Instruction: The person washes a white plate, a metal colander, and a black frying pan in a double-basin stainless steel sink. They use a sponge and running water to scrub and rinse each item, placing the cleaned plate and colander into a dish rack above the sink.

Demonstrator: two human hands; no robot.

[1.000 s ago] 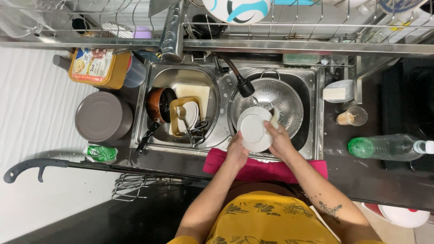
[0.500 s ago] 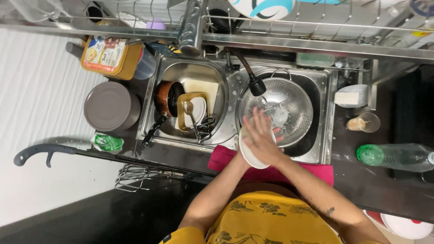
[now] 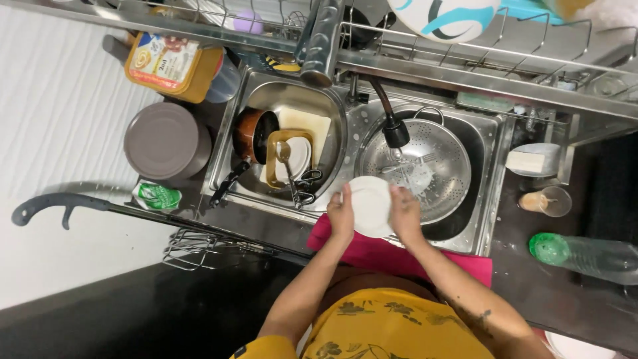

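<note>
White plate [image 3: 371, 206] at frame centre, held over near rim of right sink basin, just below metal colander [image 3: 415, 171]. Left hand [image 3: 341, 217] gripping plate's left edge, right hand [image 3: 405, 211] clasping right edge. Faucet head [image 3: 396, 133] above colander. Left basin crowded: pan [image 3: 254, 135], cutting board [image 3: 304, 125], scissors [image 3: 302, 188]. Pink cloth [image 3: 399, 254] on counter edge below

Dark counter [image 3: 565, 299], steel double sink [image 3: 495, 166], white floor [image 3: 53, 119]
</note>
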